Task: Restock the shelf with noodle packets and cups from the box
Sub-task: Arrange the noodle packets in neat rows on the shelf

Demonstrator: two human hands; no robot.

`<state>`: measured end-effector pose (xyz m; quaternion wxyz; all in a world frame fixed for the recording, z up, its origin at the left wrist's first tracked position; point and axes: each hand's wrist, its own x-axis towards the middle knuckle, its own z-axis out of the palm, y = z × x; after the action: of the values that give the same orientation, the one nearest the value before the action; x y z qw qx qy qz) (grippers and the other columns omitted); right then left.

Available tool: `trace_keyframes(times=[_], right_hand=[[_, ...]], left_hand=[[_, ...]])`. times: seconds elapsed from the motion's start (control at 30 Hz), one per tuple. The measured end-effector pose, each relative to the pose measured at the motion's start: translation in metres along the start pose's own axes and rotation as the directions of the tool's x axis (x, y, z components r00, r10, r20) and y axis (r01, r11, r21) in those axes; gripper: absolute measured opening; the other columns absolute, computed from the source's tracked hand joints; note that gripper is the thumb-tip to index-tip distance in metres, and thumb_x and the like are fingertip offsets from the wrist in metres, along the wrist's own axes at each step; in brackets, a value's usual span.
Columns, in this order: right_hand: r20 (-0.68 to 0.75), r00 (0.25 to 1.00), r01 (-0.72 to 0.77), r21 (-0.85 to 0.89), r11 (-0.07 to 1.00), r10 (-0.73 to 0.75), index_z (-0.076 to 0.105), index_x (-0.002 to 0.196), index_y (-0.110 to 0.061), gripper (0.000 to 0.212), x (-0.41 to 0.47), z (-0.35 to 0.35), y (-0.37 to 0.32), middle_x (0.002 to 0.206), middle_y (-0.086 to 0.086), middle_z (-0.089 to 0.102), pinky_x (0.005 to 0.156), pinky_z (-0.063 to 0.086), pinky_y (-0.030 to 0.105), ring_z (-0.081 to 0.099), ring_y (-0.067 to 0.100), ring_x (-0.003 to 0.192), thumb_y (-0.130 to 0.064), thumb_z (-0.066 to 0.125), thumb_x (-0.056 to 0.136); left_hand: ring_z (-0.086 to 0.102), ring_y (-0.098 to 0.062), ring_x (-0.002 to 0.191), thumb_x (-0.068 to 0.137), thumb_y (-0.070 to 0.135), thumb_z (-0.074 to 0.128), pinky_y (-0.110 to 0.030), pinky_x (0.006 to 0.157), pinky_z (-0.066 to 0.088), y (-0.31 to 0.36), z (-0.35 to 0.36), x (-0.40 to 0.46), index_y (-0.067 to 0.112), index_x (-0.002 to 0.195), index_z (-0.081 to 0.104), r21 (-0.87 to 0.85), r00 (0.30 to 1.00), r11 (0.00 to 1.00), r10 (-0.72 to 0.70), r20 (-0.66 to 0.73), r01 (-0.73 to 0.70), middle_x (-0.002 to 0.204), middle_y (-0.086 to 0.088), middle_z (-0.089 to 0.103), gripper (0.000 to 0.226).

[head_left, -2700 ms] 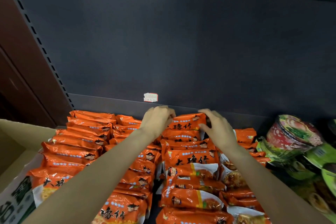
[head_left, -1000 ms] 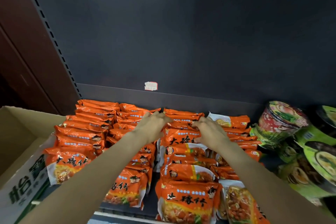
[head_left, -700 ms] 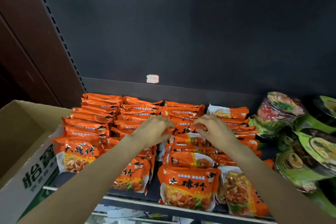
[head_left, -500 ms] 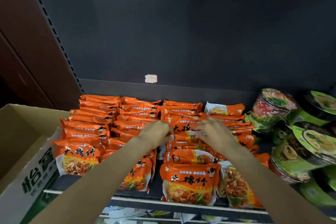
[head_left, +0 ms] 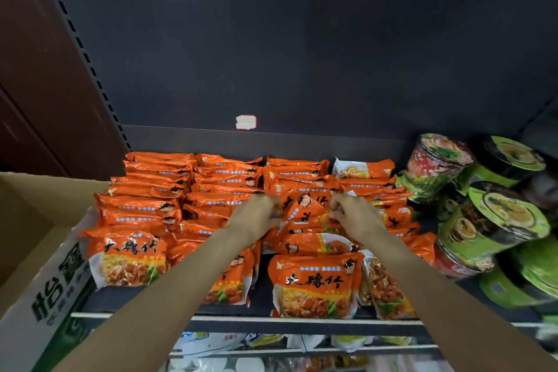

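Your two hands are bracketing one orange noodle packet point(head_left: 305, 208) right around the middle of the frame, in the third row from the left on the shelf point(head_left: 271, 315). Your left hand point(head_left: 256, 216) has its fingers curled onto the packet's left end, your right hand point(head_left: 351, 214) is pinched onto its right end, so both are closed narrow on the same packet. It's a bit blurry there, so I can't tell how deep the grip goes.

The thing that matters for whatever you do next: the packet's long axis runs left to right across the frame, straight between your hands, and it's tipped up with the printed face toward you, unlike the flatter packets stacked behind it toward the top of the frame. Neither hand is really nearer, they're about level, one per end. So I'd guess it wants to be pushed away from you and leaned back against the row, both ends moving together, or it'll twist and wedge crooked.

The row in front of it, lower in the frame, has a packet lying face up, and then a packet standing at the shelf edge point(head_left: 315, 285), so there's not much slack that way.

The box point(head_left: 36, 251) is at the left edge of the frame, well off from both hands, closer to your left arm. The noodle cups point(head_left: 492, 220) are piled at the right, tilted every which way, untouched.
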<state>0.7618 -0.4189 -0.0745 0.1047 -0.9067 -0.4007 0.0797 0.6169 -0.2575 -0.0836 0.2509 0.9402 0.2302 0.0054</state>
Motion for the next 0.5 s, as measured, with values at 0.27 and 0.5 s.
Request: trace_keyframes(times=[0.27, 0.5], right_hand=[[-0.036, 0.998, 0.053, 0.031, 0.998, -0.052, 0.053, 0.112, -0.021, 0.024, -0.017, -0.006, 0.001, 0.113, -0.002, 0.058, 0.082, 0.051, 0.033, 0.059, 0.018, 0.102, -0.027, 0.061, 0.09], [0.127, 0.973, 0.189, 0.04, 0.981, -0.192, 0.061, 0.12, -0.023, 0.038, -0.031, -0.002, -0.013, 0.118, -0.004, 0.058, 0.092, 0.047, 0.031, 0.056, 0.014, 0.108, -0.035, 0.066, 0.084]], left_hand=[[0.065, -0.017, 0.084, 0.093, 0.007, 0.051, -0.03, 0.074, 0.055, 0.004, -0.006, -0.002, 0.016, 0.106, 0.067, 0.035, 0.991, 0.999, 0.037, -0.127, -0.033, 0.104, -0.003, 0.069, 0.022], [0.063, -0.017, 0.074, 0.095, 0.006, 0.047, -0.032, 0.071, 0.057, 0.005, -0.002, 0.003, 0.016, 0.11, 0.067, 0.032, 0.98, 0.997, 0.073, -0.184, -0.068, 0.115, -0.006, 0.065, 0.027]])
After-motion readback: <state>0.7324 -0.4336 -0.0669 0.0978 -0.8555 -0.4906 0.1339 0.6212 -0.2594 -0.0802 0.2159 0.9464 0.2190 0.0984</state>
